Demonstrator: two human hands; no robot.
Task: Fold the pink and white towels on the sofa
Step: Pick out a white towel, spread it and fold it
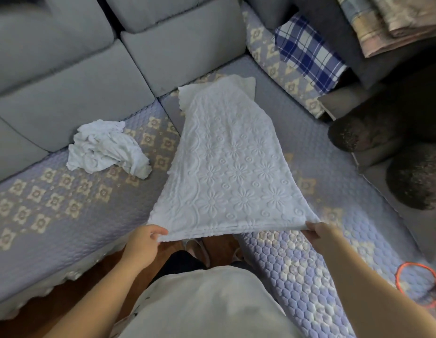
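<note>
Both hands, left hand [145, 240] and right hand [318, 234], have fingers pinching the white towel's [226, 167] near corners at the sofa's [65, 211] front edge, so keep it taut and carry corners squarely onto the far ones.

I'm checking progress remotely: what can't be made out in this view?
- Far end of the embossed towel: foreshortened, so its layers can't be counted.
- Fingertips of the left hand and right hand: under the towel's near edge.
- Crumpled cloth: bunched, shape unclear.
- Pink towel: none identifiable.
</note>
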